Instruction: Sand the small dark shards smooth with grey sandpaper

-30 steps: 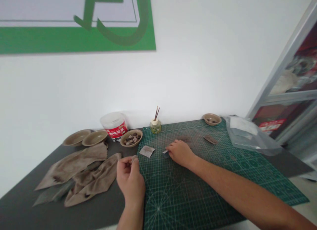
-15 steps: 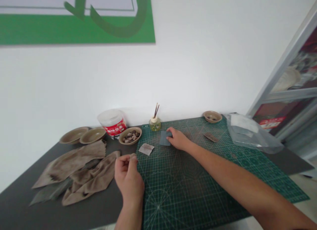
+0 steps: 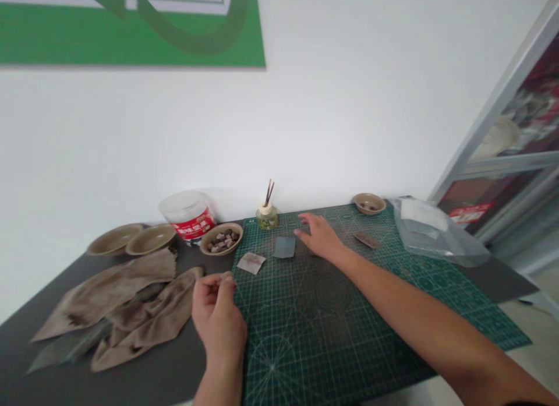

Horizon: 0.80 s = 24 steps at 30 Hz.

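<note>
From the head view, the left hand (image 3: 218,316) hovers over the near-left edge of the green cutting mat (image 3: 349,313). Its thumb and fingertips (image 3: 219,281) are pinched together, and whatever may sit between them is too small to make out. The right hand (image 3: 321,237) reaches far across the mat, released, with the palm down and the fingers spread. It lies low over the mat, and whether it touches is unclear. Just to its left, apart from the fingers, a grey sheet (image 3: 285,247) lies flat on the mat, and a paler scrap (image 3: 251,262) lies left of that near the mat's edge. A small brown strip (image 3: 367,239) lies on the mat to the hand's right. Along the wall stand a reed bottle (image 3: 266,215), a bowl of small stones (image 3: 221,239), a white tub with a red label (image 3: 187,215) and two shallow bowls (image 3: 131,239). Another small bowl (image 3: 369,203) sits at the mat's far corner, beside a clear plastic bag (image 3: 432,234). Crumpled brown cloths (image 3: 122,301) lie on the dark table (image 3: 166,377), left of the left hand.
</note>
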Available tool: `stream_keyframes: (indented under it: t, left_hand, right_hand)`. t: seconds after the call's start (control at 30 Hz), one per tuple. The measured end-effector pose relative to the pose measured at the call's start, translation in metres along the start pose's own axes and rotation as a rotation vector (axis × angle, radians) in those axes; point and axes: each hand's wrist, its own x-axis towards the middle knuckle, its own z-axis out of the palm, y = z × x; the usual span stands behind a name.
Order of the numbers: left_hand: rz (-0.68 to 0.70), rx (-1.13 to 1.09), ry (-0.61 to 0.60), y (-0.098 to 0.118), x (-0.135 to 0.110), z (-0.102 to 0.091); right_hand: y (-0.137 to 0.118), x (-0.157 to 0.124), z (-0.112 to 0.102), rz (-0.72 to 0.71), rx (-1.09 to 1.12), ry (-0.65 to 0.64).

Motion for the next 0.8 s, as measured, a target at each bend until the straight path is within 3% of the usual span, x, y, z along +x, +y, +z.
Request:
stream_keyframes:
  t: [0.13,0.27,0.57,0.8]
  left_hand:
    - [-0.007,0.003,-0.032,-0.001,0.0,0.0]
    - [0.014,0.026,-0.069,0.0,-0.001,0.001]
    - [0.034,0.043,-0.065,-0.001,0.0,0.0]
    - [0.009,-0.002,-0.092,-0.003,-0.002,-0.002]
  right_hand:
    - [0.034,-0.029,-0.026,-0.002,-0.084,-0.078]
    - [0.053,-0.053,-0.027,-0.074,-0.219,-0.206]
    - [0.034,-0.05,-0.029,-0.111,-0.275,-0.171]
    - [0.035,-0.049,-0.034,-0.108,-0.323,-0.248]
